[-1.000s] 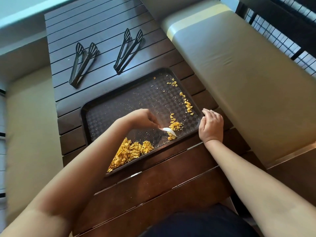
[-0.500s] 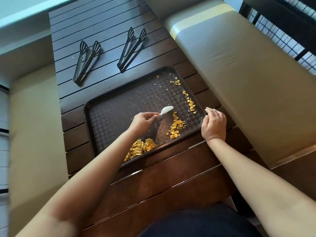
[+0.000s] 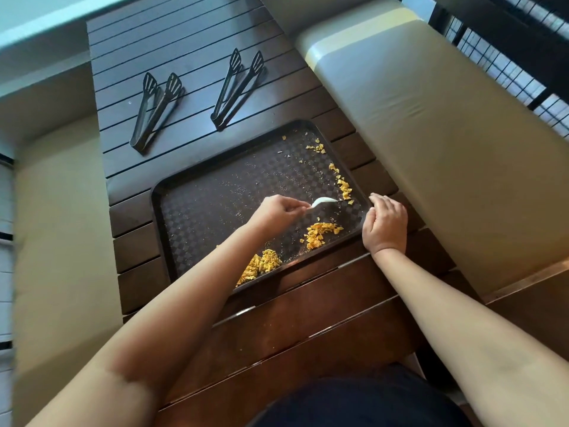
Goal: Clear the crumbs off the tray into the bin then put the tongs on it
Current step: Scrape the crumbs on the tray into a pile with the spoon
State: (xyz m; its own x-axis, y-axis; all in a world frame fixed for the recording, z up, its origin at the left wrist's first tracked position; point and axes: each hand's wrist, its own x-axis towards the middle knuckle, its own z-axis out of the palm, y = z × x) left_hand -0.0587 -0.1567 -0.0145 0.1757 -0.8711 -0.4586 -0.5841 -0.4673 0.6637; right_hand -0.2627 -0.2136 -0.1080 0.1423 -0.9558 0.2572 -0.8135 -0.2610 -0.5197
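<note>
A dark checkered tray (image 3: 215, 195) lies on the slatted wooden table. Yellow crumbs sit in a pile at its near edge (image 3: 261, 266), a smaller heap near the right corner (image 3: 320, 234) and a loose line along the right rim (image 3: 341, 183). My left hand (image 3: 277, 214) pinches a white plastic spoon (image 3: 323, 201) whose bowl points at the right-rim crumbs. My right hand (image 3: 385, 224) grips the tray's right edge. Two pairs of black tongs lie beyond the tray, one on the left (image 3: 155, 110) and one on the right (image 3: 237, 86). No bin is in view.
Beige cushioned benches run along the left (image 3: 61, 241) and right (image 3: 446, 149) of the table (image 3: 191, 35). A dark metal railing (image 3: 523, 57) stands at the far right. A lower brown table section (image 3: 308, 328) lies between me and the tray.
My left hand has carried the spoon from the near-right crumb heap away from me toward the crumbs along the tray's right rim. My right hand stays on the tray edge.
</note>
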